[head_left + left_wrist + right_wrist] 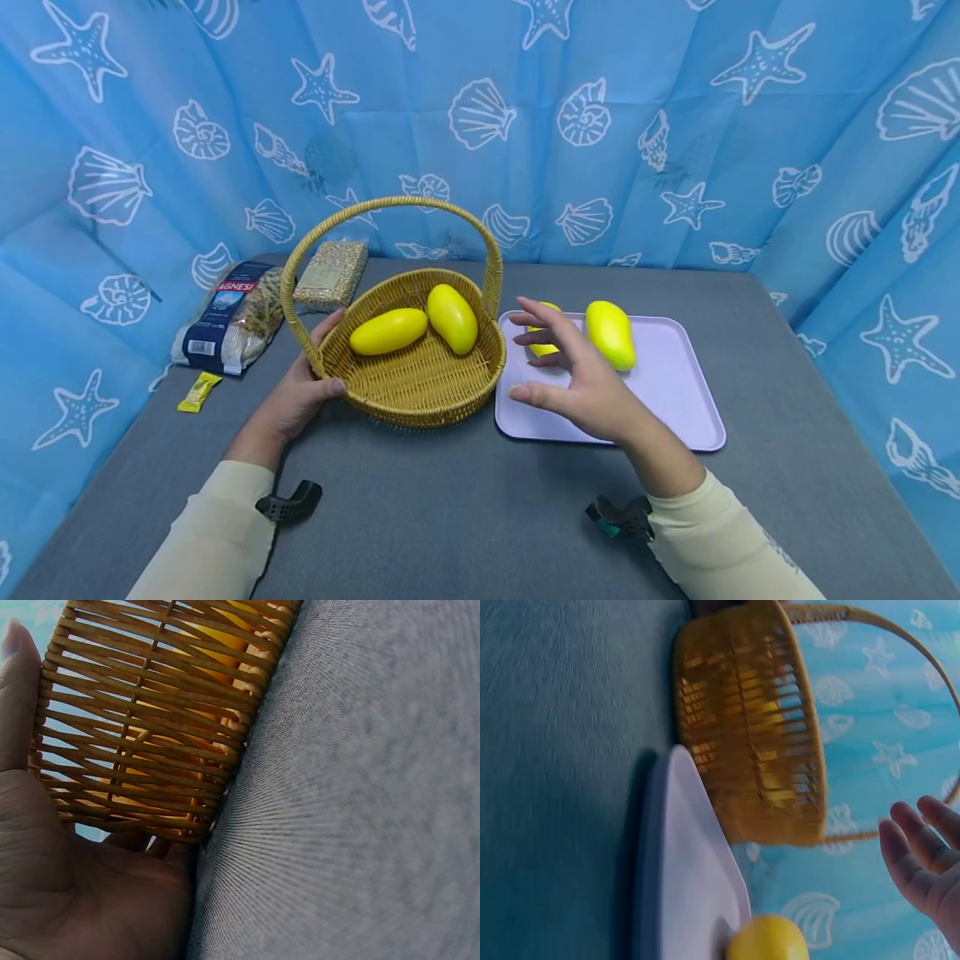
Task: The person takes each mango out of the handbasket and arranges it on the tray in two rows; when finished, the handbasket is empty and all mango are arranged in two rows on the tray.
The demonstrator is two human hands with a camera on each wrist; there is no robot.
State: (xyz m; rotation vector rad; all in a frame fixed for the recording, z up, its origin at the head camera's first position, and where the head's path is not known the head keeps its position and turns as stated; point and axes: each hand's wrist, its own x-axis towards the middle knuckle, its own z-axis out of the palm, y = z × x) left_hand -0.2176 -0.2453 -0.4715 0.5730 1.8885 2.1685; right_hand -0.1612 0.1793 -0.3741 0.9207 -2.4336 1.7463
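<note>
A wicker basket [420, 385] with a tall hoop handle stands mid-table and holds two yellow mangoes, one lying sideways [388, 332] and one more upright [453, 319]. My left hand [297, 402] grips its left side, thumb at the rim; the left wrist view shows the woven wall [150, 712] against the palm. Over the left part of a lilac tray [671, 379] hovers my right hand [583, 373], fingers spread and holding nothing. Behind that hand a mango [546, 343] is partly hidden. Another mango [611, 335] lies farther right on the tray.
Left of the basket lie a navy-labelled pasta bag [232, 317], a clear packet of grains [332, 275] and a small yellow wrapped sweet [198, 392]. A blue shell-print curtain [420, 125] hangs behind the grey table [465, 508].
</note>
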